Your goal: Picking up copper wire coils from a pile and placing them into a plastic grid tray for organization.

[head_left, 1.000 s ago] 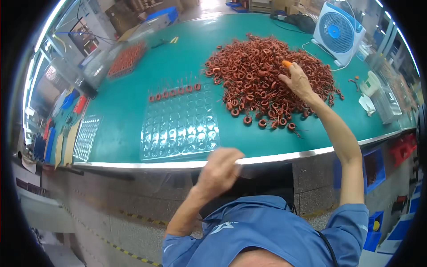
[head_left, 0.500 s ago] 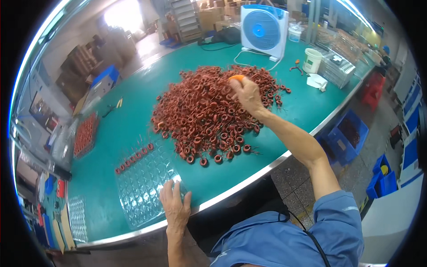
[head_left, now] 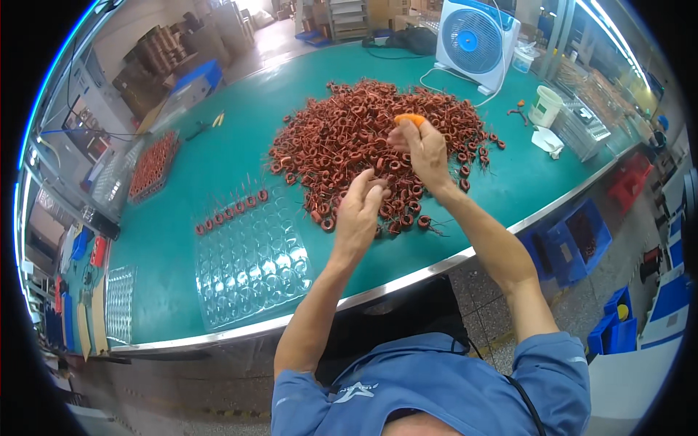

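Note:
A large heap of red ring-shaped coils (head_left: 334, 138) with wire leads lies mid-table. My left hand (head_left: 355, 221) is at the near side of the heap, fingers partly spread, with no coil plainly in them. Above the heap's right part, my right hand (head_left: 429, 156) has its fingers curled. A bright orange piece (head_left: 410, 118) shows along its upper fingers; whether it is held or worn I cannot tell. Left of my left hand lies a clear plastic tray (head_left: 251, 265) with round pockets. A row of several coils (head_left: 231, 211) stands along its far edge, leads up.
A filled tray of coils (head_left: 154, 167) and a cutting tool (head_left: 196, 131) lie at left. A box fan (head_left: 474, 43), a white bucket (head_left: 545, 107) and clear stacked trays (head_left: 582, 131) stand at far right. Blue bins (head_left: 571, 243) sit beyond the table's metal edge (head_left: 407, 285).
My left hand has lifted off the clear tray and moved forward and right to the heap. My right hand stays over the heap with the orange piece. The whole view has shifted.

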Action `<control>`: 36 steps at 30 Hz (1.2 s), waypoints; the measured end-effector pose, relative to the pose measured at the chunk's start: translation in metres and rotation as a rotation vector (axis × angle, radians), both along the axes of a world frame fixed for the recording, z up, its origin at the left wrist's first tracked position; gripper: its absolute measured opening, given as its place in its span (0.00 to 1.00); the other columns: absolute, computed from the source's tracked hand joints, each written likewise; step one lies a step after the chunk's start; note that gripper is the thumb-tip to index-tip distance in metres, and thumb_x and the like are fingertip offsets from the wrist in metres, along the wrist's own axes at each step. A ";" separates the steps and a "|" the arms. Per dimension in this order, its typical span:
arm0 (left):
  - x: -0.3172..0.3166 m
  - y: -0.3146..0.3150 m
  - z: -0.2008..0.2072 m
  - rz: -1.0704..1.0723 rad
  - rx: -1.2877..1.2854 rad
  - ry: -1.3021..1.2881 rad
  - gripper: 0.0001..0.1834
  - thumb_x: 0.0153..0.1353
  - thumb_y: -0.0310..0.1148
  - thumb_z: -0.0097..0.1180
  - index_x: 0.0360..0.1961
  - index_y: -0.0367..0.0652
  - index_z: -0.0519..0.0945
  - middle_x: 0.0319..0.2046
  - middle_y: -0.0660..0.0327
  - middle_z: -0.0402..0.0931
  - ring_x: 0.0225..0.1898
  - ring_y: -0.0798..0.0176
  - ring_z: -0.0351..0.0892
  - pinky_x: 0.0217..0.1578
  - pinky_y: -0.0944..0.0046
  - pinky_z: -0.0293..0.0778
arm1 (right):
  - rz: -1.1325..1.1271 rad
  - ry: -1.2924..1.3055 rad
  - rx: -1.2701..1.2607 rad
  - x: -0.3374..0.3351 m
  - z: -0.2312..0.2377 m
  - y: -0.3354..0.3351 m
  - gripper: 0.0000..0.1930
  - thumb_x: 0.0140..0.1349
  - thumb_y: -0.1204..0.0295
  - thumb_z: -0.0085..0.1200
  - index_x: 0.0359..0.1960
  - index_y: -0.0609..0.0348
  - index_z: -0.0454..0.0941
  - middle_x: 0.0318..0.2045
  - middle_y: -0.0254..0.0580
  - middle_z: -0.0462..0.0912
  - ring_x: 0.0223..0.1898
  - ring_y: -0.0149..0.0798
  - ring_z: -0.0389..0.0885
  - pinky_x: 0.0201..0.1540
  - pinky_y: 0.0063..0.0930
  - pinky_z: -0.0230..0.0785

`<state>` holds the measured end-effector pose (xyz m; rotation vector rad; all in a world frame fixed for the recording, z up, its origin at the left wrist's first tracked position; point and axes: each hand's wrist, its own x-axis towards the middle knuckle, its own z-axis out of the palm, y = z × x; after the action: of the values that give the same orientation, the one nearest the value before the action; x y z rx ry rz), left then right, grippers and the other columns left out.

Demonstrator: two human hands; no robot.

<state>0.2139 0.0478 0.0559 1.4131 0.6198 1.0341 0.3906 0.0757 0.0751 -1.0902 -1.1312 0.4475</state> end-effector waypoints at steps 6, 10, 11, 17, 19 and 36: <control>0.028 0.006 -0.007 0.050 -0.050 -0.346 0.18 0.74 0.34 0.40 0.60 0.36 0.67 0.50 0.59 0.74 0.48 0.67 0.77 0.49 0.69 0.74 | 0.025 -0.082 -0.012 -0.059 -0.020 -0.029 0.21 0.73 0.61 0.44 0.51 0.70 0.74 0.37 0.49 0.85 0.39 0.39 0.85 0.41 0.29 0.76; 0.010 0.009 -0.013 -0.018 -0.231 -0.390 0.14 0.73 0.33 0.42 0.51 0.37 0.74 0.38 0.66 0.76 0.36 0.73 0.76 0.36 0.73 0.74 | 0.087 -0.395 -0.007 -0.052 -0.032 -0.040 0.21 0.71 0.61 0.46 0.53 0.69 0.74 0.43 0.53 0.82 0.41 0.42 0.83 0.42 0.31 0.75; 0.006 0.012 -0.012 -0.081 -0.270 -0.429 0.13 0.73 0.32 0.43 0.52 0.37 0.74 0.38 0.65 0.76 0.34 0.73 0.76 0.34 0.73 0.74 | 0.233 -0.103 -0.202 -0.051 -0.019 -0.052 0.21 0.69 0.63 0.50 0.54 0.68 0.73 0.44 0.51 0.80 0.43 0.41 0.81 0.46 0.31 0.74; -0.034 0.011 -0.005 -0.292 -0.428 -0.188 0.13 0.69 0.35 0.49 0.48 0.37 0.74 0.33 0.64 0.74 0.25 0.72 0.69 0.22 0.74 0.64 | 0.303 -0.520 0.134 -0.038 0.003 -0.049 0.15 0.58 0.72 0.61 0.47 0.58 0.79 0.42 0.45 0.80 0.41 0.45 0.81 0.50 0.37 0.72; -0.031 0.003 0.003 -0.349 -0.499 -0.198 0.13 0.71 0.38 0.45 0.45 0.39 0.73 0.33 0.63 0.74 0.25 0.71 0.70 0.21 0.73 0.65 | 0.244 -0.623 0.220 -0.036 -0.009 -0.050 0.10 0.60 0.70 0.59 0.41 0.58 0.81 0.29 0.41 0.81 0.33 0.46 0.80 0.38 0.37 0.72; -0.038 -0.036 -0.008 0.092 0.232 -0.025 0.13 0.74 0.38 0.42 0.45 0.38 0.69 0.26 0.63 0.71 0.22 0.74 0.67 0.21 0.75 0.65 | 0.393 -0.187 -0.109 -0.058 -0.011 -0.066 0.16 0.66 0.60 0.55 0.38 0.63 0.82 0.33 0.38 0.80 0.31 0.28 0.78 0.29 0.22 0.71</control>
<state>0.1759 0.0122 0.0482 1.5817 0.5648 1.2255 0.3325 0.0096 0.0639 -1.0194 -1.5103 0.7325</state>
